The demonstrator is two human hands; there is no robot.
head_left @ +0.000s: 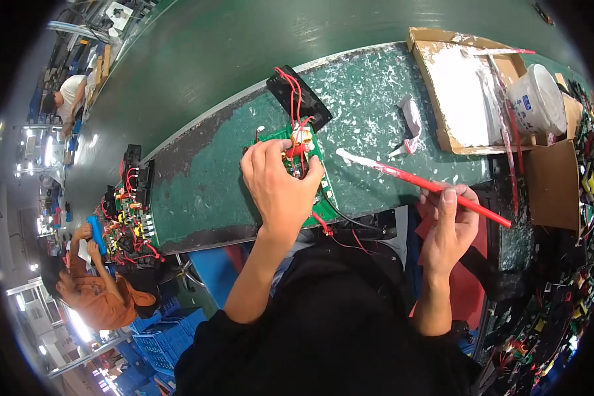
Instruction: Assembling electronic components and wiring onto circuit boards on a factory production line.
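My left hand (280, 181) is curled over a green circuit board (324, 185), its thumb and fingers around parts on it; they hide much of the board. Red wires (299, 99) run from the board to a black plate (313, 105) just beyond. In my right hand (450, 228) is a slim red stick (409, 178), pinched between thumb and fingers. White paste (356, 158) coats its tip, which points left toward the board without touching it. A black cable (336, 208) trails off the board's near edge beside a red wire.
At the right stands a cardboard tray (432, 112) of white paste, with a white bucket (538, 105) next to it. A crumpled, paste-smeared tube (410, 125) lies on the green table (211, 191). More boards (129, 218) are heaped at the left, near a co-worker in orange (105, 297).
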